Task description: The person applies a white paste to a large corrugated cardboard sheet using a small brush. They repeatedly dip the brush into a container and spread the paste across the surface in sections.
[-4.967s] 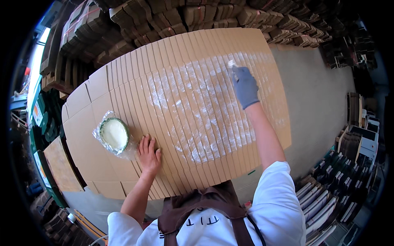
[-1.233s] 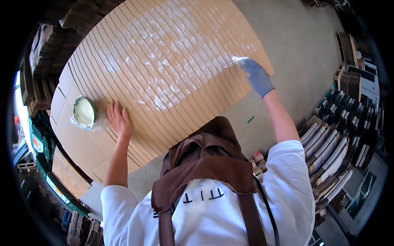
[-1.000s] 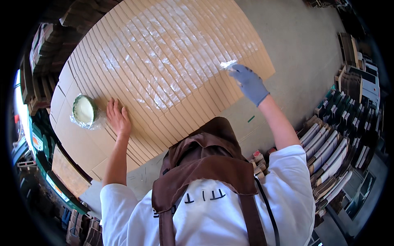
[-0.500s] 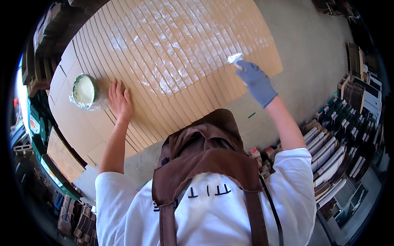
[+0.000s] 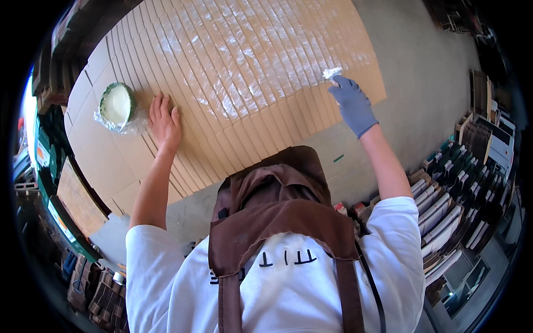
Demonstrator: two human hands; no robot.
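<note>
Overlapping sheets of brown cardboard point(image 5: 233, 141) lie in a staggered row, and wet, shiny white streaks cover their far and middle strips. My bare left hand point(image 5: 165, 123) rests flat on the sheets, fingers stretched out. Just left of it stands a round green-rimmed bowl point(image 5: 117, 105) of creamy white paste, with crumpled clear plastic film around its base. In a grey glove, my right hand point(image 5: 354, 105) is closed around what looks like a small brush point(image 5: 332, 73). White paste coats its tip, which is at the cardboard's right part; the glove hides its handle.
Grey concrete floor point(image 5: 427, 83) runs along the right side. Stacks of bundled boards point(image 5: 444, 208) stand at the lower right. Dark stacked pieces point(image 5: 53, 77) and a wooden panel point(image 5: 80, 191) are at the left. My brown apron point(image 5: 272, 188) reaches toward the near cardboard edge.
My right hand has moved a little to the right with the brush. My left hand stays flat beside the bowl, and the whole view has shifted slightly.
</note>
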